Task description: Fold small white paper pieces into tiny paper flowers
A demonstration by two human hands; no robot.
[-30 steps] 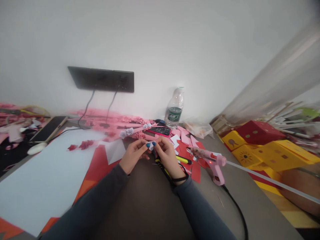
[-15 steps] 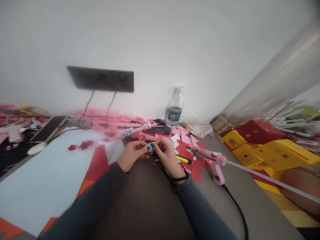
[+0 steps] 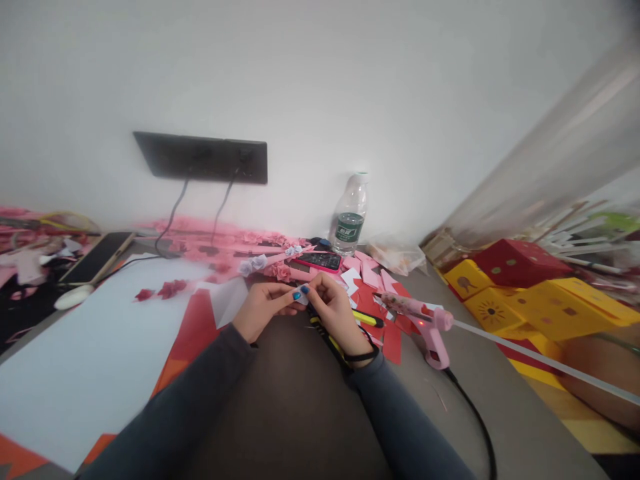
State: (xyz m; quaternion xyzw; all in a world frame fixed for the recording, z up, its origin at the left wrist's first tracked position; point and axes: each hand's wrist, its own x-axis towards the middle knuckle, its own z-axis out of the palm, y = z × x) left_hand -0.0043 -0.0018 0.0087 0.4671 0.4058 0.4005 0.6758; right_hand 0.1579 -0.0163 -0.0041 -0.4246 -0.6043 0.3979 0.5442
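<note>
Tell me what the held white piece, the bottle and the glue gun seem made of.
White piece: perhaps matte paper, from its pale, shineless look, but mostly hidden.
Bottle: probably smooth clear plastic; it is see-through with bright highlights.
Glue gun: likely smooth, hard pink plastic; its handle is evenly coloured and looks moulded.

Blue thumbnails point(image 3: 297, 295) cap the fingers point(image 3: 283, 303) at a white paper scrap point(image 3: 302, 301). Right of them: a pink glue gun point(image 3: 434, 343) and a yellow box point(image 3: 493, 312) patterned with a dark sunburst; beyond, a green-labelled bottle point(image 3: 349, 230); left, a bluish-white sheet point(image 3: 110, 347).
</note>
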